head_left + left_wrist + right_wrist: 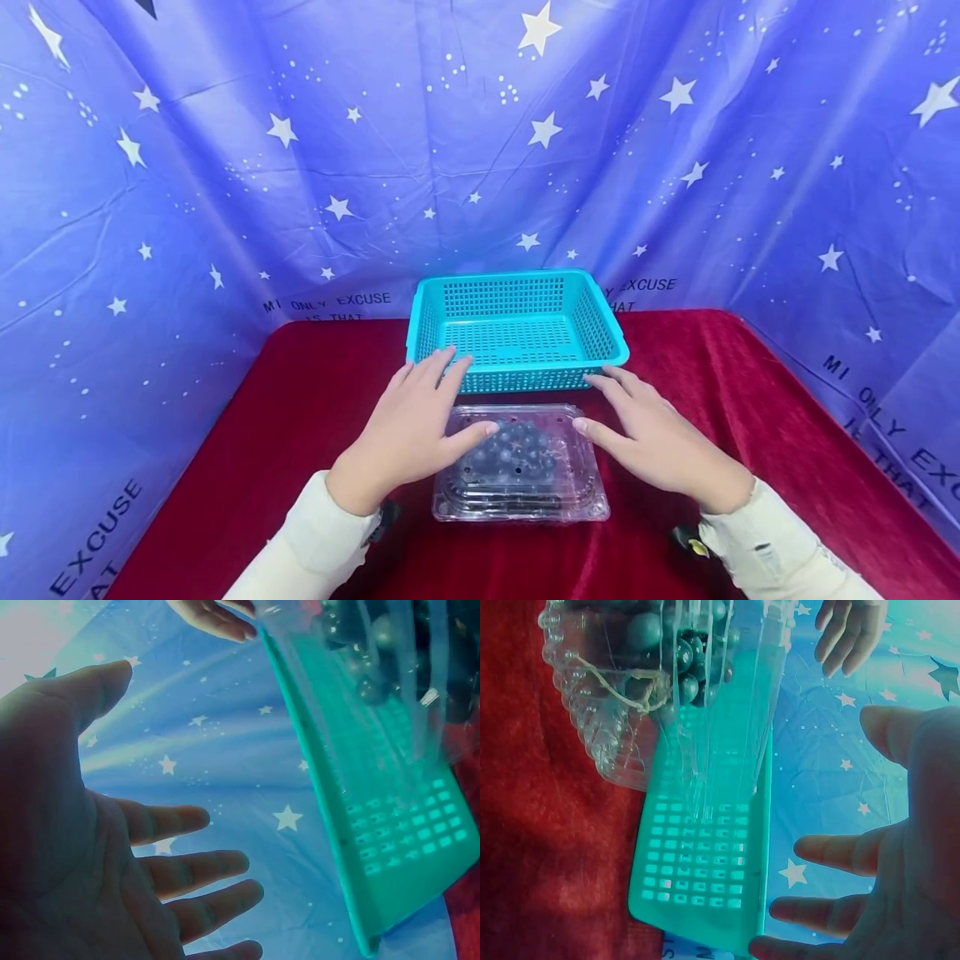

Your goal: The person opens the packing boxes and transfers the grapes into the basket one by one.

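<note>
A clear plastic clamshell box (588, 483) with its lid down lies on the red cloth, in front of the person. Inside it are dark round grapes (517, 448); the right wrist view shows a pale stem (630, 694) among them. My left hand (405, 425) hovers over the box's left side, fingers spread and straight. Opposite it, my right hand (663, 437) is held at the box's right side, its fingers likewise extended. Neither hand holds anything; whether the thumbs touch the lid I cannot tell. Just behind the box stands a turquoise perforated basket (525, 381).
Dark red velvet cloth (300, 433) covers the table. A blue curtain with white stars (450, 150) hangs close behind the basket and along both sides. Dark straps show beneath the cream sleeves (315, 533).
</note>
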